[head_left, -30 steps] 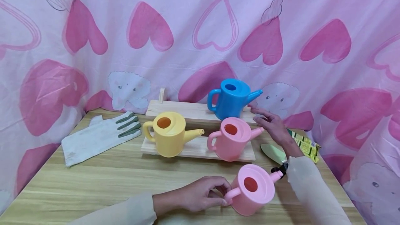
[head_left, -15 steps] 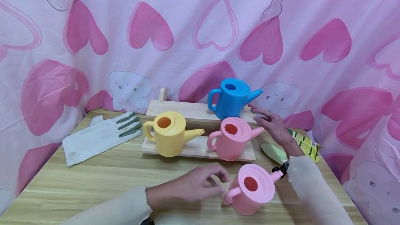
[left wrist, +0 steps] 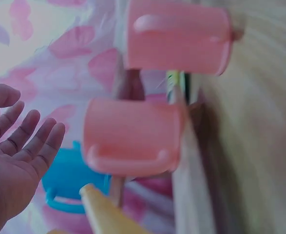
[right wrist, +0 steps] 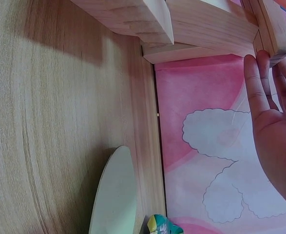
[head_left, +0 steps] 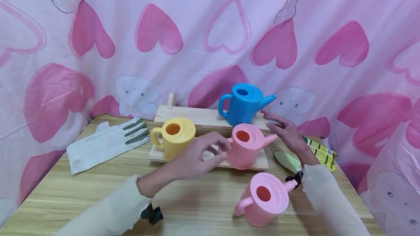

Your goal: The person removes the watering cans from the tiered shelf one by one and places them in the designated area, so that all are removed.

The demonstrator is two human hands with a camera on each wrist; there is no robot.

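Observation:
My left hand [head_left: 197, 156] hovers before the two-tier wooden shelf [head_left: 205, 159], beside the handle of a pink watering can [head_left: 244, 148]. In the left wrist view its fingers [left wrist: 26, 141] are spread and hold nothing. The fingers and thumb of my right hand [head_left: 288, 134] grip the end of the shelf's upper board [right wrist: 274, 29]. On the lower tier with the pink can stands a yellow watering can [head_left: 178, 137], its spout hidden behind my left hand in the head view. A blue watering can [head_left: 244, 105] occupies the upper tier. Another pink watering can [head_left: 262, 203] stands on the table in front.
White gloves [head_left: 105, 145] with green fingers lie at the table's left. Beyond the shelf's right end are a pale green flat tool [head_left: 287, 160], partly hidden by my right arm, and a yellow-green packet [head_left: 321, 154]. A heart-patterned curtain [head_left: 157, 61] hangs behind the table [head_left: 183, 192].
My left hand has let go of the front pink watering can's handle. It has moved forward and up to the pink can on the shelf. My right hand has stayed in place.

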